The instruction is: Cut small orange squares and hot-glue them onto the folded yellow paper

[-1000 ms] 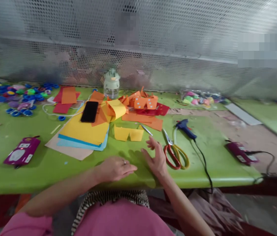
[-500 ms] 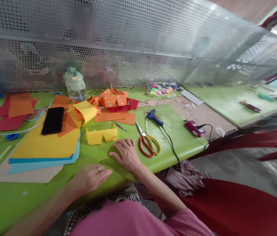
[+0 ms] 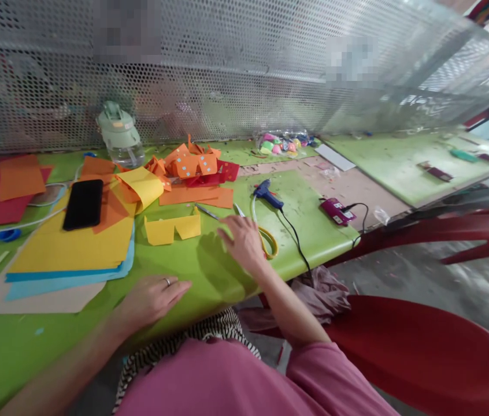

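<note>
My left hand [image 3: 153,294], with a ring on one finger, lies flat and open near the front edge of the green table [image 3: 201,266]. Further right, my right hand [image 3: 244,242] rests with loosely spread fingers over a pair of scissors [image 3: 270,245]. Only their yellow handle loop and blade tip show past it, and I cannot see any finger in the loops. A cut yellow paper piece [image 3: 173,227] lies just left of that hand. A blue glue gun [image 3: 268,194] with a black cord lies just behind it.
A stack of yellow, blue and tan sheets [image 3: 71,248] carries a black phone [image 3: 83,203]. Orange and red paper scraps [image 3: 190,164], a water bottle [image 3: 121,136] and a bag of coloured bits [image 3: 283,143] line the perforated metal wall [image 3: 227,86]. A magenta device [image 3: 335,211] sits right; a red chair [image 3: 422,346] stands beside me.
My right hand slid right and away from me, from bare table beside the scissors onto their handles. The view swung rightwards. My left hand stayed flat.
</note>
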Tool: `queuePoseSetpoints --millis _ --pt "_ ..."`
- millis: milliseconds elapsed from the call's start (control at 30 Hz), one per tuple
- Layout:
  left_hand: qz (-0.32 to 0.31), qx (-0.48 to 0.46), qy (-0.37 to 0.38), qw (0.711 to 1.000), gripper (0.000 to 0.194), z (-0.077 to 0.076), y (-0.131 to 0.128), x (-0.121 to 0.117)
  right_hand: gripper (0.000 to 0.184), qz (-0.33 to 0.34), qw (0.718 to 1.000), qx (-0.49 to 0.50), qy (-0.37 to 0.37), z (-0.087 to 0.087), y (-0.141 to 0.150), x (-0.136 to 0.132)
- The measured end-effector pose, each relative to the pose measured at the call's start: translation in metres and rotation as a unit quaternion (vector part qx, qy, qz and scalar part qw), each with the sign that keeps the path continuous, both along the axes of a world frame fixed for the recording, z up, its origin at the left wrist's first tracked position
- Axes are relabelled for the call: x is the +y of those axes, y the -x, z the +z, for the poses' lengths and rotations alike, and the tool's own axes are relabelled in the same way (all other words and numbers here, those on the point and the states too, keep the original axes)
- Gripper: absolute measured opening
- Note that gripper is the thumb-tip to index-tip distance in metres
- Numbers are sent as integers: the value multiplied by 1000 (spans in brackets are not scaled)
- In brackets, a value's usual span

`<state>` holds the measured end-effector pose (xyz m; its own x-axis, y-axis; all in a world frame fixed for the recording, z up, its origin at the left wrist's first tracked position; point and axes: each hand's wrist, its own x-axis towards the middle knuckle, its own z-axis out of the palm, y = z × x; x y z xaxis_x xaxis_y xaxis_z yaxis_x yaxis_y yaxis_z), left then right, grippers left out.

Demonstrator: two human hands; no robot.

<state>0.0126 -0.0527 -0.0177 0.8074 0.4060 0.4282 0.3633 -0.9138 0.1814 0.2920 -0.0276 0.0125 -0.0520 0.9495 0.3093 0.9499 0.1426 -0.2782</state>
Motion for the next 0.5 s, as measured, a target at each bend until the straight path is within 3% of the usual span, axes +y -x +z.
queuePoseSetpoints --millis 100,200,367,500 --pt "-5 2 -8 1000 28 3 0 3 36 -182 982 -23 43 20 -58 37" --pt "0 19 -8 1000 32 3 0 7 49 -252 962 -14 102 29 -99 70" --pt "25 41 12 999 35 -4 -1 6 46 -250 958 19 138 31 -108 81" --pt "98 26 37 994 32 1 -1 10 56 -207 969 97 94 56 -106 63"
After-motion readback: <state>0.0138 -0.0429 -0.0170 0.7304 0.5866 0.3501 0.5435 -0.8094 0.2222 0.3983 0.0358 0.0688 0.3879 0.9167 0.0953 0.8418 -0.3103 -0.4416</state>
